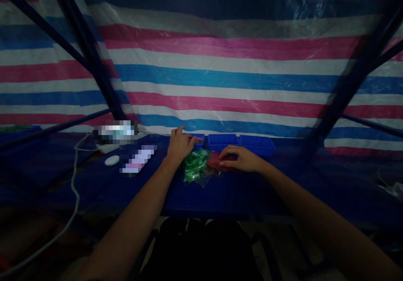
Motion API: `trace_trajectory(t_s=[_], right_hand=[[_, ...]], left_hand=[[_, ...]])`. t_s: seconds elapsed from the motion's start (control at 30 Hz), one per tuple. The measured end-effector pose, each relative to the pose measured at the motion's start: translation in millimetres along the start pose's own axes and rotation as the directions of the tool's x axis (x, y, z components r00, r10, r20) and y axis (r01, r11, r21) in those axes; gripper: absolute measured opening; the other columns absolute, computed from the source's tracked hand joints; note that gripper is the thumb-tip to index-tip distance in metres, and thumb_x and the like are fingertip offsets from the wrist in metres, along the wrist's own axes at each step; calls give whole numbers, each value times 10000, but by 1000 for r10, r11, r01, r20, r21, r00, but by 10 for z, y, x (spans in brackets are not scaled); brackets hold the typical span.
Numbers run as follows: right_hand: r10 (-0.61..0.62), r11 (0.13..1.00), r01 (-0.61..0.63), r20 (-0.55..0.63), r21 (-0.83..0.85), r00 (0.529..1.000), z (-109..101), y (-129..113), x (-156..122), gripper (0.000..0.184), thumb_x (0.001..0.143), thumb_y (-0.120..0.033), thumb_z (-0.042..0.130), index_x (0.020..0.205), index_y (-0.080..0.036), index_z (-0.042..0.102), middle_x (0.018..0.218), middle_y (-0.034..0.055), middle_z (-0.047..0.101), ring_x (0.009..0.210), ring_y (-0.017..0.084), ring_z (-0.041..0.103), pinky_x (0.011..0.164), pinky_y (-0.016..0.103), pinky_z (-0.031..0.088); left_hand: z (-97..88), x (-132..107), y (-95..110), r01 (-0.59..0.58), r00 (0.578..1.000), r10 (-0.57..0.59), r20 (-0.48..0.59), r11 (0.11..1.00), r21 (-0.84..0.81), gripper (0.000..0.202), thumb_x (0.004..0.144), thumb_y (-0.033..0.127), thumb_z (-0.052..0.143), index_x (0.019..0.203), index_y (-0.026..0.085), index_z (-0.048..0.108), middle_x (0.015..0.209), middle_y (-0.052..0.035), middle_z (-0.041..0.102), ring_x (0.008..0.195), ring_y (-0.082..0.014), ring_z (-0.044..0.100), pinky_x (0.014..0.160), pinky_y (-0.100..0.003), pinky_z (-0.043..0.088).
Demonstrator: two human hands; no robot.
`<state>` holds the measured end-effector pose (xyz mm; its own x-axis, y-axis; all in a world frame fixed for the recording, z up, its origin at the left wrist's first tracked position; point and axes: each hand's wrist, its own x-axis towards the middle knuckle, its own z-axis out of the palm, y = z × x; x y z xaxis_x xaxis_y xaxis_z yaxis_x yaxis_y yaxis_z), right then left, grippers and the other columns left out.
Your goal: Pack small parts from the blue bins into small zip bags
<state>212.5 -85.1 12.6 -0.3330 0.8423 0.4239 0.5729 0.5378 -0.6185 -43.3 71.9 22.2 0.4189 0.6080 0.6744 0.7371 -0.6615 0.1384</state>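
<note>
My left hand [179, 144] reaches to a blue tray and pinches a small pink piece [197, 139] at the tray's left end. My right hand [241, 158] rests with curled fingers on a clear bag of red pieces [216, 160] on the blue table [220, 193]. Between the two hands lies a clear bag of green pieces [195, 165]. The scene is dim, so the small parts are hard to make out.
A row of low blue trays [241, 141] stands behind the hands. To the left lie a phone [138, 159], a white oval object [112, 160], a power strip with a white cable [74, 176] and dark slanted frame poles [91, 58]. A striped tarpaulin [220, 63] hangs behind.
</note>
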Motion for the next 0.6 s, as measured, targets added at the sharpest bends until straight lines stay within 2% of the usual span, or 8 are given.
trace_trajectory(t_s=[0.1, 0.17, 0.23, 0.3, 0.37, 0.47, 0.6], right_hand=[[-25, 999, 25, -3, 29, 1000, -12, -21, -6, 199, 894, -454, 683, 963, -297, 783, 1022, 40, 731, 980, 226, 667, 947, 424, 502], [-25, 999, 25, -1, 29, 1000, -1, -37, -11, 209, 846, -474, 735, 950, -299, 783, 1041, 41, 723, 988, 232, 667, 954, 433, 504], [-29, 1000, 29, 11, 6, 1000, 14, -43, -13, 309, 745, -487, 825, 981, -295, 771, 1082, 43, 710, 1015, 244, 658, 970, 437, 497], [-35, 999, 35, 17, -16, 999, 23, -34, -12, 386, 689, -480, 866, 1003, -285, 754, 1106, 43, 703, 1032, 248, 651, 979, 433, 492], [-31, 999, 31, 25, -15, 999, 20, -19, -8, 322, 743, -456, 830, 997, -276, 744, 1097, 40, 709, 1026, 240, 652, 970, 419, 495], [-26, 1000, 26, 34, 9, 999, 2, -13, -2, 170, 846, -377, 733, 975, -267, 737, 1060, 35, 722, 1001, 225, 663, 956, 408, 503], [-68, 997, 68, 16, 20, 998, -7, -54, 0, 92, 843, -272, 701, 928, -257, 733, 1070, 31, 722, 1019, 229, 665, 976, 415, 491]], left_hand=[[-46, 1, 59, -38, 999, 36, -21, 996, -76, 345, 960, 407, 514, 1038, 179, 762, 1352, -126, 552, 1293, -328, 426, 1160, -496, 311], [-99, 5, 116, -42, 997, 34, -65, 991, -130, 339, 980, 386, 489, 1067, 179, 742, 1297, -124, 586, 1268, -306, 460, 1157, -480, 319], [-162, -2, 197, -41, 996, 25, -90, 982, -184, 325, 992, 366, 475, 1075, 176, 725, 1211, -122, 628, 1218, -289, 504, 1135, -459, 347], [-222, -23, 303, -69, 996, 54, -71, 967, -246, 308, 1002, 352, 465, 1061, 179, 713, 1117, -111, 663, 1146, -270, 551, 1099, -437, 384], [-269, -58, 428, -120, 993, 118, -28, 941, -317, 301, 1009, 355, 457, 1043, 188, 706, 1066, -99, 678, 1075, -252, 588, 1037, -414, 432], [-309, -121, 616, -233, 956, 287, 56, 866, -442, 289, 1017, 347, 451, 1039, 206, 702, 1033, -80, 694, 1022, -228, 619, 969, -389, 472], [-341, -189, 783, -323, 886, 448, 123, 784, -531, 271, 1017, 342, 468, 1086, 228, 705, 1083, -70, 717, 1071, -226, 632, 1010, -403, 456]])
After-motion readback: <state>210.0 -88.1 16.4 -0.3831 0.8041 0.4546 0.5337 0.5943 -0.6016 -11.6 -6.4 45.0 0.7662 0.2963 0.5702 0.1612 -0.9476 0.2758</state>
